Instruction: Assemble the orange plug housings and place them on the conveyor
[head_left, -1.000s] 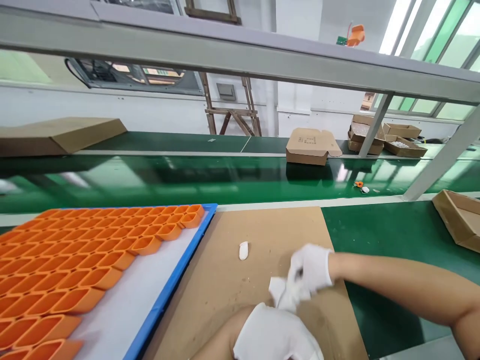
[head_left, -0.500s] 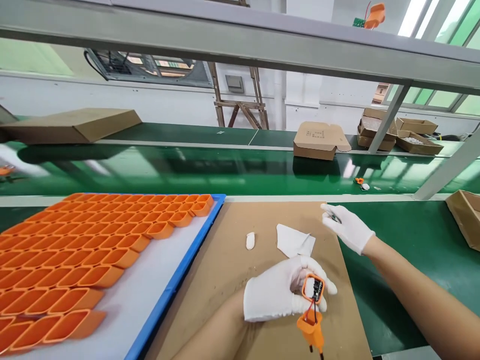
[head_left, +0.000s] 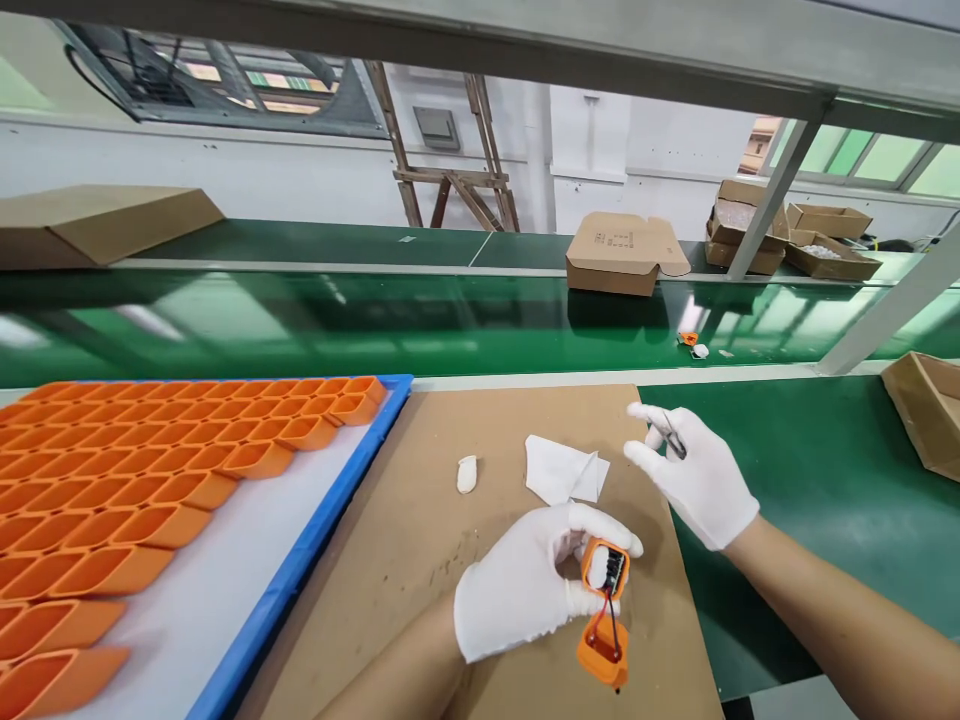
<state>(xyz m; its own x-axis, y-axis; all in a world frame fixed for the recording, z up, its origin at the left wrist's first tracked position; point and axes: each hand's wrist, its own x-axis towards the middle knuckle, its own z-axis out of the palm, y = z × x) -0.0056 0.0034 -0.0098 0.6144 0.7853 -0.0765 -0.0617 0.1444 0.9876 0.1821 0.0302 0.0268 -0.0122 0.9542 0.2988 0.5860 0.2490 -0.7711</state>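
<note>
My left hand, in a white glove, grips an orange plastic housing between thumb and fingers. Inside its open end sit a white block and a black circuit board. Red and black wires run down from it to an orange end cap that dangles below. My gloved right hand is raised over the board's right edge, apart from the housing. Its fingers are curled around small metal tweezers, partly hidden by the glove. Near my left hand lie a folded white cloth and a small white pad.
Both hands are over a brown cardboard sheet. On the left, a blue-rimmed tray bears rows of orange shells. Behind runs a green belt with small orange and white parts. A cardboard box stands beyond.
The orange cap has swung so its opening faces me more. My right hand has turned, showing more of the tweezers. The whole view has shifted, moving the tray left.
</note>
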